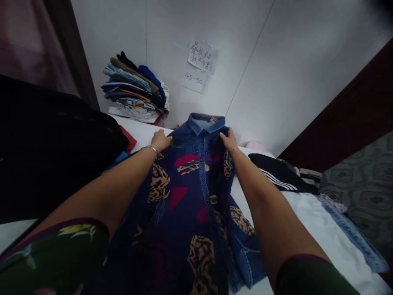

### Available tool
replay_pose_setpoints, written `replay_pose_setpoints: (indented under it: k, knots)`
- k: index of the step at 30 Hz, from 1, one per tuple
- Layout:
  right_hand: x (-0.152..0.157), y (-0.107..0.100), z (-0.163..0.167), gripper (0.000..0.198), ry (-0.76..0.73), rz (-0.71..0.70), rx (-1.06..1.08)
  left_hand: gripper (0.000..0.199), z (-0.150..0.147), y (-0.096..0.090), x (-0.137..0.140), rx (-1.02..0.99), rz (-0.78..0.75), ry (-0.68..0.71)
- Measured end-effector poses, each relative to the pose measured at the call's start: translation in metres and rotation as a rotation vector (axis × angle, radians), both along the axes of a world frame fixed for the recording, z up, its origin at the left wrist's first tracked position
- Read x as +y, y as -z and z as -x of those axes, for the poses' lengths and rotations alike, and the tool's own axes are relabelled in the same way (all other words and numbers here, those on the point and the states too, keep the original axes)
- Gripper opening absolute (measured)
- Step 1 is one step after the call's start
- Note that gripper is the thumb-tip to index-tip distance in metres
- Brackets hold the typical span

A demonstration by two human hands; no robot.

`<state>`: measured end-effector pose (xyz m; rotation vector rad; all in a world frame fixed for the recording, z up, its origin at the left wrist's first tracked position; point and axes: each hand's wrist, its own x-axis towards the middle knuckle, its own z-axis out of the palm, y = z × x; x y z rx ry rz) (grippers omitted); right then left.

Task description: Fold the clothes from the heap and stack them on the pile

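Observation:
A dark blue denim shirt (181,176) with red, green and tan patches lies spread out in front of me, its collar at the far end and its buttoned front facing up. My left hand (161,141) grips the shirt's left-side shoulder as I see it, thumb and fingers closed on the cloth. At the opposite shoulder, my right hand (229,140) pinches the fabric just below the collar. One cuffed sleeve hangs down along the right side of the shirt. The lower hem runs out of view at the bottom.
A stack of folded clothes (135,86) stands against the wall at the back left. Black cloth (55,151) is heaped at the left. Right of the shirt lie a black garment with white stripes (273,174) and other clothes. Handwritten paper signs (200,56) hang on the wall.

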<state>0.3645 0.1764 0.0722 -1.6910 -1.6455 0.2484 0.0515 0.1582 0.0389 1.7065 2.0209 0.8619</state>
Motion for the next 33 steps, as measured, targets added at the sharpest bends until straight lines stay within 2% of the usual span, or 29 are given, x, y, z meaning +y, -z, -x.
replay_pose_setpoints:
  k: [2,4,6,8,10,13,17,21,24,27,30,33]
  knots:
    - [-0.016,0.010,0.013,0.065,-0.095,-0.010,0.006,0.058,-0.002,0.006,-0.011,0.078,-0.039,0.072]
    - [-0.046,0.030,0.024,0.056,-0.211,0.037,-0.060,0.051,-0.004,0.013,-0.032,0.152,-0.110,0.206]
    - [-0.088,0.054,0.030,0.051,-0.357,0.120,-0.117,0.045,-0.004,0.019,-0.061,0.193,-0.148,0.352]
    - [-0.135,0.076,0.031,0.054,-0.459,0.212,-0.189,0.042,-0.001,0.025,-0.096,0.214,-0.131,0.465]
    - [-0.184,0.092,0.026,0.057,-0.501,0.259,-0.247,0.040,0.005,0.033,-0.135,0.212,-0.100,0.539]
    - [-0.247,0.104,0.011,0.055,-0.447,0.200,-0.231,0.039,0.019,0.052,-0.193,0.203,-0.089,0.595]
    - [-0.311,0.118,-0.015,0.069,-0.296,0.214,-0.085,0.043,0.037,0.080,-0.257,0.214,-0.083,0.467]
    - [-0.356,0.132,-0.044,0.073,-0.212,0.192,-0.169,0.048,0.044,0.096,-0.307,0.141,-0.097,0.263]
    - [-0.380,0.133,-0.072,0.077,-0.158,0.229,-0.237,0.056,0.042,0.099,-0.338,0.107,-0.104,0.142]
    - [-0.397,0.129,-0.098,0.083,-0.191,0.270,-0.225,0.064,0.037,0.095,-0.360,0.140,-0.078,0.099]
    - [-0.405,0.129,-0.115,0.087,-0.283,0.264,-0.166,0.067,0.033,0.089,-0.370,0.188,-0.032,0.079]
    - [-0.403,0.134,-0.119,0.077,-0.289,0.219,-0.116,0.070,0.029,0.085,-0.373,0.210,0.044,0.037]
